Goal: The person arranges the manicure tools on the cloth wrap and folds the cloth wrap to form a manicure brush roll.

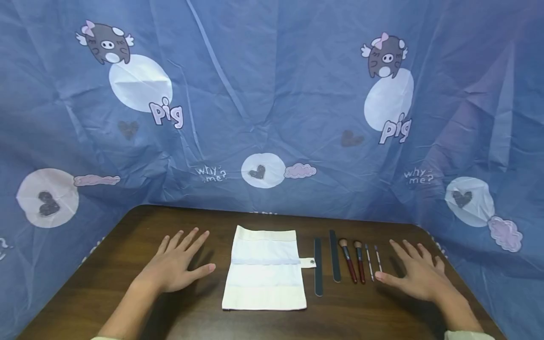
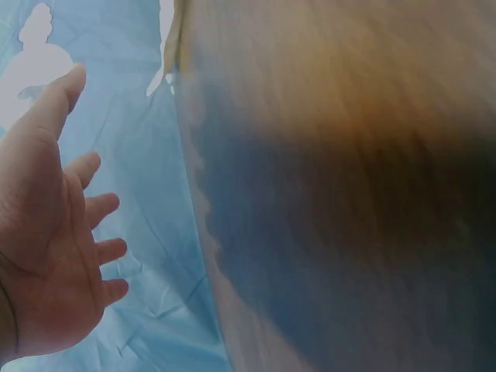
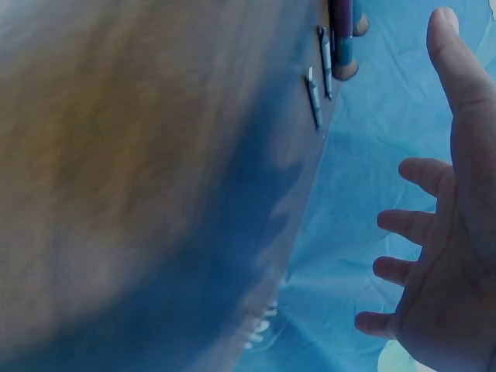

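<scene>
An off-white cloth roll-up case (image 1: 265,271) lies spread flat on the brown table, its snap strap (image 1: 308,262) pointing right. Right of it lie two dark nail files (image 1: 318,267), two makeup brushes (image 1: 348,261) with dark red handles, and two thin pale sticks (image 1: 369,263) whose kind I cannot tell. My left hand (image 1: 174,267), fingers spread and nothing in it, is over the table left of the case. To the right of the sticks is my right hand (image 1: 420,274), also spread and holding nothing; its thumb tip overlaps the lower end of the nearest stick in the head view.
The wooden table (image 1: 191,326) has rounded far corners. A blue sheet (image 1: 263,118) printed with pigs, hearts and clouds hangs behind the table and along both sides. Both hands cast shadows on the tabletop in the wrist views.
</scene>
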{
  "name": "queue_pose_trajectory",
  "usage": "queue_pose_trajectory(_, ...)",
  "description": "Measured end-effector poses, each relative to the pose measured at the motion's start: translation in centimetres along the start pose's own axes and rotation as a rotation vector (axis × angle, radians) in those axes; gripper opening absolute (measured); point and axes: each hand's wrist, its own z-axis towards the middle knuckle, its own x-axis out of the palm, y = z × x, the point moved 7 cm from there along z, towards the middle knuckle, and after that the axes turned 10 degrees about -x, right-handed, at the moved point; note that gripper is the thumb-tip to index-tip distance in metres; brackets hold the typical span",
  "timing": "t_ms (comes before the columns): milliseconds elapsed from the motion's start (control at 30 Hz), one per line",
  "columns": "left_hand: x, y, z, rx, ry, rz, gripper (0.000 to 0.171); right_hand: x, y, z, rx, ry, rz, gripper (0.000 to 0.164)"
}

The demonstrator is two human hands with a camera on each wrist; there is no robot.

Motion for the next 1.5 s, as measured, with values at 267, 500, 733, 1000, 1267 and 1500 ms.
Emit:
queue_pose_trajectory(267,0.9,-1.8,1.5,0.026,0.048,-0.039,0.084,0.5,2.7,3.5,-0.074,0.027,-0.002,0.101)
queue_pose_trajectory(500,1.7,-3.7,3.0,0.046,0.113,-0.078,0.085,1.0,5.5,6.9,-0.137,0.055,0.011,0.099)
queue_pose_trajectory(733,2.6,-4.9,4.1,0.068,0.135,-0.100,0.085,1.8,7.1,9.6,-0.181,0.083,0.023,0.092)
queue_pose_trajectory(1000,3.0,-5.8,5.1,0.037,0.173,-0.140,0.077,2.7,7.3,12.3,-0.204,0.110,0.089,0.075)
queue_pose_trajectory(1267,4.0,-5.4,6.3,-0.062,0.259,-0.180,0.070,3.4,7.2,14.3,-0.192,0.145,0.151,0.064)
queue_pose_trajectory(1500,4.4,-4.9,7.0,-0.076,0.320,-0.305,0.059,4.2,7.4,14.9,-0.180,0.153,0.241,0.059)
